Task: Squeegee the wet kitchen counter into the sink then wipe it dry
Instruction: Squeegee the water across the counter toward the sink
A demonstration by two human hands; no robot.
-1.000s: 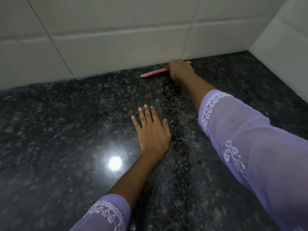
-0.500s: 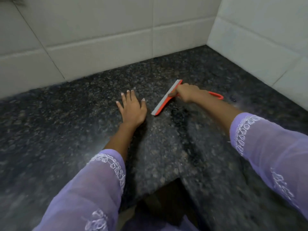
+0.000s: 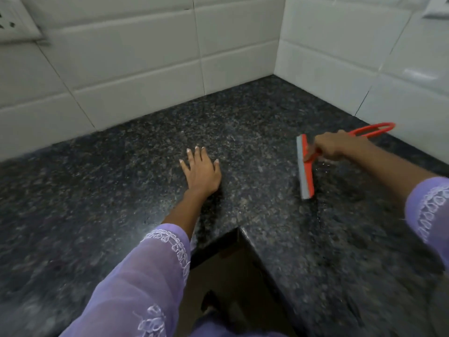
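Since half a second ago, our right hand (image 3: 332,146) has carried the orange squeegee (image 3: 305,166) from frame centre to the right side, its grey blade now running nearly top to bottom on the dark granite counter (image 3: 121,190). We grip the handle in a closed fist, the loop end pointing toward the white tiled wall (image 3: 340,57) at upper right. Our left hand (image 3: 200,170) lies flat at centre, fingers spread, holding nothing. A lilac sleeve (image 3: 136,283) fills the lower left.
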